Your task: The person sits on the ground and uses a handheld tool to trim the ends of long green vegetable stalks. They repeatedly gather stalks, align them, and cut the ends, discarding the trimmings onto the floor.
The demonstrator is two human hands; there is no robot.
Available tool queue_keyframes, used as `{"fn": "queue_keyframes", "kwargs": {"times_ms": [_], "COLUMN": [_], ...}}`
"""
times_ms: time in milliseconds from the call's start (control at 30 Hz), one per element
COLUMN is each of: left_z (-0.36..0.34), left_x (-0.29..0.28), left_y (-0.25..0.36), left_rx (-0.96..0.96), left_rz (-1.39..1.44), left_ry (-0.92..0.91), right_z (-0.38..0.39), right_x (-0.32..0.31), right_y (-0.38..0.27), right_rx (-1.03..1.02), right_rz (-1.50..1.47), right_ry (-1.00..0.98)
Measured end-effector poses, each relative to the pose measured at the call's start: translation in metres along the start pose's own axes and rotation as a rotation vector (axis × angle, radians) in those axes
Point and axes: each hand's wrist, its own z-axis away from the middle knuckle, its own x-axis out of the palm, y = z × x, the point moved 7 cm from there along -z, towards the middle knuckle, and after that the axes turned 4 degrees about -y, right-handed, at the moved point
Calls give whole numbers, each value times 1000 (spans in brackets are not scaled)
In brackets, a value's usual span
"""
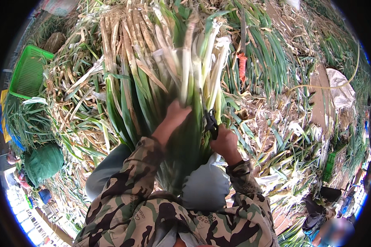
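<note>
My left hand (178, 115) is closed round a pale green onion stalk (185, 78), and both are somewhat blurred. More long onions with white, peeled-looking stems (216, 70) lie just right of it, their green leaves running down between my knees. My right hand (226, 142) grips a black-handled tool (211, 123) with a thin dark shaft pointing up against the stems. Its exact kind I cannot make out. To the left lies a bundle of onions in dry brown outer skins (130, 53), roots away from me.
A knife-like tool with a red-wrapped handle (242, 68) rests on green leaves beyond my right hand. Stripped leaves (272, 119) litter the ground. A green basket (29, 74) and green sack (43, 164) are at left; a white sack (340, 88) and yellow hose (317, 87) at right.
</note>
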Motion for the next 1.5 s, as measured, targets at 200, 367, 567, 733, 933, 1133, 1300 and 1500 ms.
{"fn": "queue_keyframes", "kwargs": {"times_ms": [200, 367, 567, 733, 933, 1133, 1300, 1500], "left_z": [29, 30, 32, 18, 13, -2, -18, -14], "left_x": [-7, -16, -43, -52, -33, -9, -27, -41], "left_y": [-39, -42, -24, 10, 6, -15, -19, -32], "left_rx": [79, 65, 10, 26, -21, -14, -77, -57], "left_rz": [112, 117, -21, 24, -188, -456, -409, -54], "left_ry": [4, -12, 73, 100, 123, 345, 148, -135], "right_z": [22, 10, 16, 17, -7, -55, -90, -105], "right_x": [14, 4, -3, -8, 1, 3, -12, -12], "right_y": [-10, -23, -35, -39, -24, -27, -48, -62], "right_rx": [-228, -151, -233, -236, -95, -182, -203, -301], "right_rz": [31, 28, 59, 13, 58, 229, 116, 86], "right_ry": [-224, -203, -245, -162, -111, -49, -97, -13]}}
